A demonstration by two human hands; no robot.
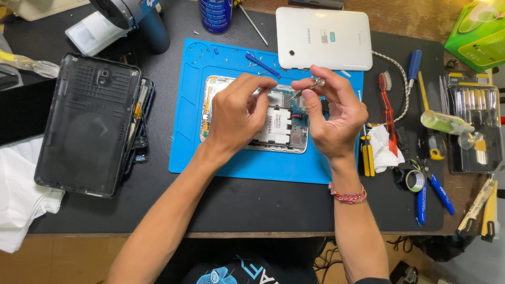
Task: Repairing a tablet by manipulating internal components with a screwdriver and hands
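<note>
Right hand pinches a thin metal-tipped screwdriver by its top, tip angled down at the opened white tablet with exposed battery and boards; left hand is curled, fingertips pressed on the tablet's upper edge. Tablet lies flat on the blue silicone repair mat directly under both hands on the dark worktop. It looks light, stiff, fragile inside; best held by its frame edges.

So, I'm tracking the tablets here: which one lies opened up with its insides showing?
The white-framed tablet on the blue mat, beneath both hands; the white one above and black one at left show closed backs.
</note>
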